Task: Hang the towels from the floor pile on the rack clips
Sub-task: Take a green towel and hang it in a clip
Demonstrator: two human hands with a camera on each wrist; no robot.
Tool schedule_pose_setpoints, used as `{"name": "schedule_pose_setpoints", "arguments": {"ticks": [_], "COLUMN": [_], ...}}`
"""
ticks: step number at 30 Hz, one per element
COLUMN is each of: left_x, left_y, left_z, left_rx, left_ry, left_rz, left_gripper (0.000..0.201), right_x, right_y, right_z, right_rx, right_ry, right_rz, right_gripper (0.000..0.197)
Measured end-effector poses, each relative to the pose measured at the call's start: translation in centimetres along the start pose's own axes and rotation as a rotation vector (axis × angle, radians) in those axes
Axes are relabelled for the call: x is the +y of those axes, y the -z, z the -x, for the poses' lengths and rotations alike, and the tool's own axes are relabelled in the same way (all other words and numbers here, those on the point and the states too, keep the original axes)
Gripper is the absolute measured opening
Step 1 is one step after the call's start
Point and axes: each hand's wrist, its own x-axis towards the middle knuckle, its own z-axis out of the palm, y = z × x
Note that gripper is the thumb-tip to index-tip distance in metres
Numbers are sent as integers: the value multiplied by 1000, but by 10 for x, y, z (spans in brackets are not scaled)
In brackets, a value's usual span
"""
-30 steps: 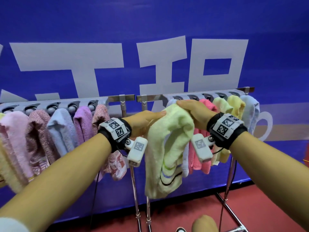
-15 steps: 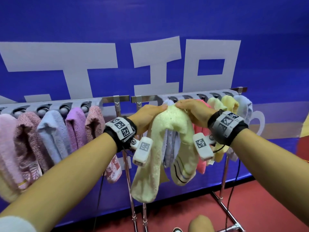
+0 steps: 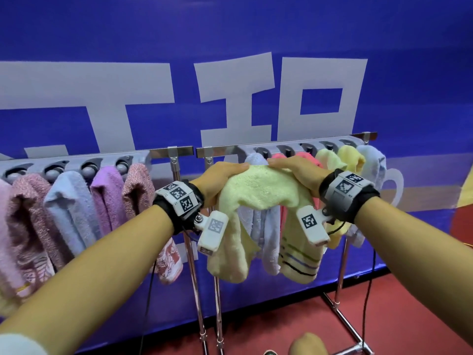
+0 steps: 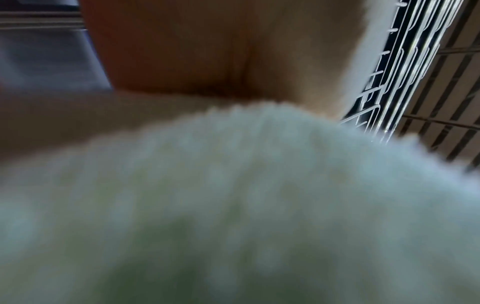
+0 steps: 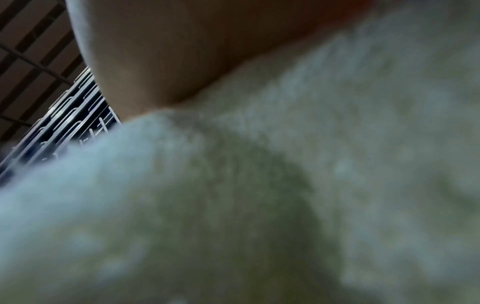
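Observation:
A pale yellow-green towel (image 3: 258, 190) with striped ends is bunched up in front of the right rack (image 3: 286, 147), just below its clips. My left hand (image 3: 220, 175) grips its left side and my right hand (image 3: 294, 170) grips its right side, fingers curled over the top fold. The two ends hang down between my wrists. Both wrist views are filled by blurred towel (image 4: 233, 205) (image 5: 233, 195) under a palm (image 4: 221, 51) (image 5: 207, 41). The clip behind the towel is hidden.
The left rack (image 3: 84, 165) holds pink, blue and purple towels on its clips. Right of my hands hang lilac, pink, yellow and pale blue towels (image 3: 343, 160). Rack legs (image 3: 343, 316) stand on the red floor before a blue banner (image 3: 230, 47). A foot (image 3: 307, 344) shows below.
Both hands have lifted the towel up and back toward the right rack's clip row, and its hanging ends have spread into two tails.

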Motion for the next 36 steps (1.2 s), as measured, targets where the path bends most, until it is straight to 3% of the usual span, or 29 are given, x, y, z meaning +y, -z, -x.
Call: {"name": "schedule_pose_setpoints", "arguments": {"ticks": [2,6,9,12,15,18,24,31,36], "left_x": [1,4,5,5,7,9,6,-6,-8], "left_y": [2,15,37,64,94,126,174,220,241], "left_z": [3,15,26,40,58,73,87,66,36], "left_rx": [-27,-69,-28,56,151,226,415,767,915], "left_ry": [20,80,97,88,50,1,-142,-221,-219], "left_rz": [34,0,-10,-46,-77,-99,-83,-88,-336], "left_gripper": [46,52,60,43,29,18,13,18,15], "right_x": [-2,-11,-16,-18,-25,-36,-55,-56,-56], "right_y": [-6,-16,-37,-68,-99,-129,-187,-227,-240], "right_z": [-3,-7,-14,-24,-37,-51,-80,-126,-167], "right_rx": [-44,-106,-171,-237,-304,-313,-263,-230,-171], "right_ry": [41,63,54,43,65,95,149,133,125], "right_rz": [81,31,-9,-61,-101,-93,-177,-161,-163], "right_gripper": [36,24,38,37,18,29,10,21,20]}}
